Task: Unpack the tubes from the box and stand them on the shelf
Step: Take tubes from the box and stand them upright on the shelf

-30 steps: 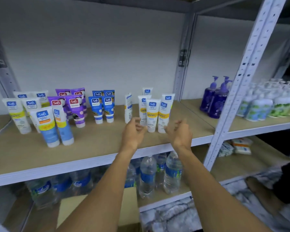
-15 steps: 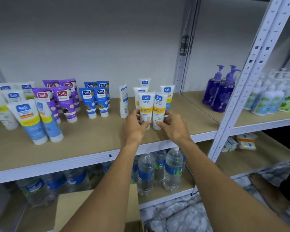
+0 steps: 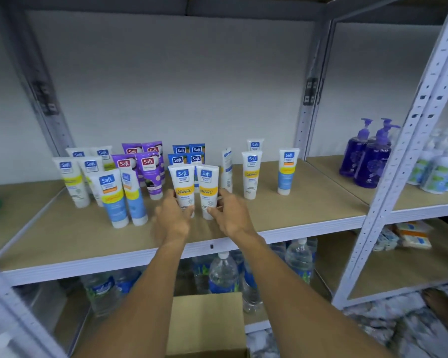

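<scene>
While both tubes stand cap-down on the shelf (image 3: 295, 215), I hold one in each grip. My left grip (image 3: 172, 218) wraps the left tube (image 3: 183, 187) low on its body, and my right grip (image 3: 230, 215) pinches the right tube (image 3: 207, 188) the same way. This holds them upright, side by side, labels forward. Blue tubes (image 3: 177, 160) stand at 12 o'clock behind them, and the box (image 3: 207, 324) is at 6 o'clock below. Half a second ago this pair stood further toward 3 o'clock, by the yellow-band tube (image 3: 251, 174). Now it stands at 9 o'clock of the edge-on tube (image 3: 226, 171).
</scene>
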